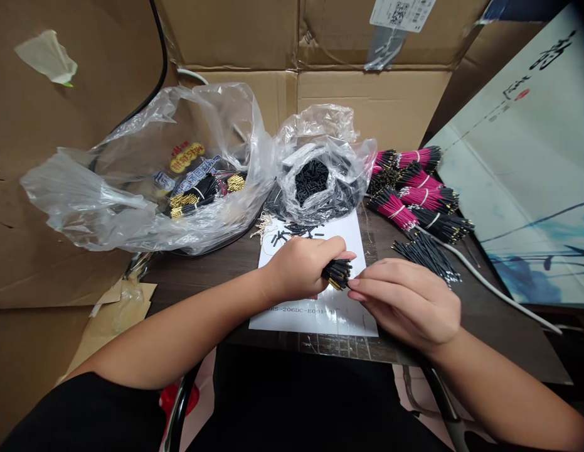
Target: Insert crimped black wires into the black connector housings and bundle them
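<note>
Two bare hands meet above a dark tabletop, with black clothing on the near side of the grip. The left hand is clenched around a bundle of black wires, whose ends, some of them gold-coloured, poke out of the fist toward the right hand. That hand has thumb and fingertips drawn together right at the bundle's edge; whether they pinch a single wire I cannot tell. Directly beneath the grip lies a white printed sheet, partly covered by the left hand. Just past the fist, short black tubes are scattered, with pale loops to their left. Farther off, straight beyond the grip, an opened clear bag is full of small black pieces. Left of it and of the grip, a larger plastic bag holds gold-tipped bundles. Right of the grip and beyond it lie loose black wires, then tied pink and black bundles, a white cable running past them. Farthest from the grip stand cardboard walls and, rightward, a pale printed panel
</note>
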